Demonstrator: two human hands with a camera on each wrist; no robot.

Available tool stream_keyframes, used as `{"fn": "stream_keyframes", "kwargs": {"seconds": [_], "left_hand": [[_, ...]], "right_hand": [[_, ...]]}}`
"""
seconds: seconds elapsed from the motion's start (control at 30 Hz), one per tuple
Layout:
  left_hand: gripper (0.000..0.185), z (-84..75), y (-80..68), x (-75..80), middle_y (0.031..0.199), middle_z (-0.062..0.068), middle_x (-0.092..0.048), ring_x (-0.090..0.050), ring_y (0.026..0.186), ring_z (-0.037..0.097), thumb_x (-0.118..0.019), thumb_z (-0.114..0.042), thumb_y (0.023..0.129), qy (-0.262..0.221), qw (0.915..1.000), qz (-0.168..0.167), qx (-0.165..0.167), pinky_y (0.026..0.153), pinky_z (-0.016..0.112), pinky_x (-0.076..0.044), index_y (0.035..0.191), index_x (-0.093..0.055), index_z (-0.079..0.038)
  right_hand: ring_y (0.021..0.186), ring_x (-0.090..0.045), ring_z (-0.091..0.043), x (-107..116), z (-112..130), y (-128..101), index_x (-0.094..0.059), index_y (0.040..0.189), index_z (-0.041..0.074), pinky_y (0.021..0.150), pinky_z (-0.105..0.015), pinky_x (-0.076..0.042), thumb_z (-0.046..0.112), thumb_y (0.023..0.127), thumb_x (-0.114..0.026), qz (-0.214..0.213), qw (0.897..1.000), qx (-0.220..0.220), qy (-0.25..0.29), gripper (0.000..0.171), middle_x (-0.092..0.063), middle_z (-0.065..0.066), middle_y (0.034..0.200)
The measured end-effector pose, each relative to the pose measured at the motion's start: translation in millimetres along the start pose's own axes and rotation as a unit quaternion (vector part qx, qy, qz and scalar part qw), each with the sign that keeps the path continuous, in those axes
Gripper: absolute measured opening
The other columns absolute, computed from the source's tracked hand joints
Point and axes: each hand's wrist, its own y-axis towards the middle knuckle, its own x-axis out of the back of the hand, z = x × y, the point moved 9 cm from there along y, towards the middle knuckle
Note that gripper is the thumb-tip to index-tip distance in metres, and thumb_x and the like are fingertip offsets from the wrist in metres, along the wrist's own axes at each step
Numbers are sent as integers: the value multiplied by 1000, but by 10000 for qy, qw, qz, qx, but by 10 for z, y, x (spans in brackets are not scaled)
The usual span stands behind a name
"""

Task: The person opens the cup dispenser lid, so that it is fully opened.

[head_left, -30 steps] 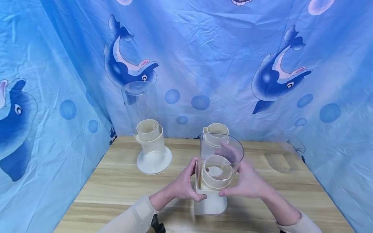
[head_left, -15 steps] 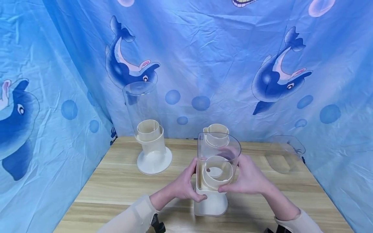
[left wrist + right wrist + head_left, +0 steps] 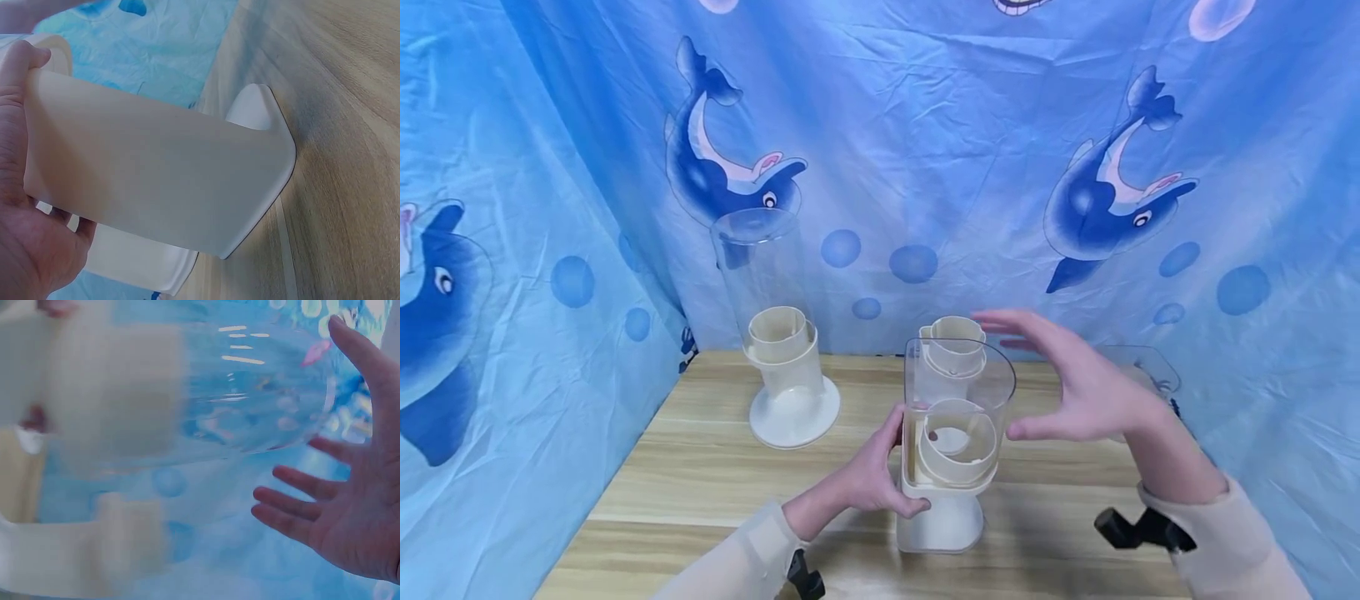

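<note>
A dispenser [image 3: 951, 450] stands upright on the worktop [image 3: 700, 475], near the front edge and about mid-width. It has a cream base [image 3: 942, 521] and a clear tube [image 3: 958, 392] seated on top, with a cream spiral insert visible inside.

The left hand [image 3: 868, 483] grips the cream base from its left side: fingers curl round the back and the thumb lies across the front, just under the tube. The left wrist view shows the same hold, palm and thumb [image 3: 25, 62] wrapped on the cream wall [image 3: 156, 181].

The right hand [image 3: 1075, 392] is spread wide, fingers straight and apart, holding nothing. It hovers just to the right of the tube, clear of it; the right wrist view shows the open palm [image 3: 350, 519] beside the clear wall [image 3: 250, 394] with a gap between.

2 more items stand behind: a taller dispenser [image 3: 778, 333] at back left, and a cream part [image 3: 953, 346] directly behind the held one. A clear piece [image 3: 1142, 371] lies at back right, partly hidden by the right hand.

Judging by its look, the dispenser is light, hollow plastic, rigid but thin-walled. The clear tube is likely smooth and slippery, and may crack or pop off its seat if squeezed. The cream base looks the safer hold, low down, where the piece is widest and steadiest
</note>
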Motion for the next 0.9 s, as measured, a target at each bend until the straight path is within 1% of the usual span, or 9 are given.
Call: {"fn": "stream_keyframes", "kwargs": {"seconds": [0.1,0.2,0.27,0.37,0.5,0.57,0.73,0.8,0.9], "left_hand": [[114,-13,1,19,132,16,-63,-64,122,19,-97,-11,62,35,10000,-14,-27,108,36,-56,154,-30,-12],[114,4,-3,24,132,15,-62,-63,122,20,-96,-12,63,54,10000,17,42,108,35,-56,155,-30,-14],[113,18,-3,19,134,13,-62,-63,122,21,-96,-13,64,62,9999,50,83,108,35,-56,155,-29,-15],[112,35,0,8,136,10,-61,-62,124,20,-96,-13,65,48,9999,79,113,109,35,-56,155,-29,-16],[111,21,8,3,134,10,-62,-62,123,16,-95,-14,66,72,9998,109,116,108,35,-56,154,-29,-17],[110,10,10,2,132,12,-62,-63,122,18,-95,-15,66,87,9998,130,99,107,35,-57,154,-29,-16],[104,19,16,4,133,11,-63,-64,122,23,-95,-15,66,86,9998,137,142,105,35,-57,150,-32,-16],[101,20,19,1,132,8,-63,-63,122,18,-95,-15,66,90,9997,131,163,105,35,-57,147,-34,-16],[99,11,17,-6,132,8,-64,-62,122,14,-95,-14,65,141,9997,127,125,105,35,-57,144,-35,-14]], "right_hand": [[154,-43,-20,-3,209,239,-43,161,17,124,-41,-44,37,74,-97,600,9969,430,-284,104,-46,-1,165],[154,-43,-21,-144,342,432,-45,160,19,123,-49,-45,45,83,-90,1277,9877,770,-466,92,-45,0,164],[153,-43,-24,-241,393,518,-45,159,19,121,-51,-47,43,87,-86,1651,9807,910,-523,86,-44,-2,164],[150,-45,-24,-340,414,585,-46,159,21,118,-52,-49,36,85,-85,2024,9732,909,-604,84,-44,-4,162],[142,-51,-22,-369,424,611,-48,157,23,113,-50,-53,32,83,-85,2187,9695,812,-748,83,-45,-6,157],[139,-53,-21,-362,438,610,-49,156,23,111,-49,-54,32,83,-85,2189,9691,819,-785,82,-46,-6,154],[136,-56,-21,-332,464,591,-50,155,23,109,-48,-55,32,81,-87,2066,9707,901,-832,83,-46,-6,153],[136,-56,-20,-313,468,578,-51,154,23,109,-48,-56,33,80,-87,2009,9716,926,-839,83,-47,-6,153],[137,-55,-18,-263,487,570,-52,153,25,109,-47,-56,35,81,-88,1879,9739,954,-850,81,-47,-4,153]]}}
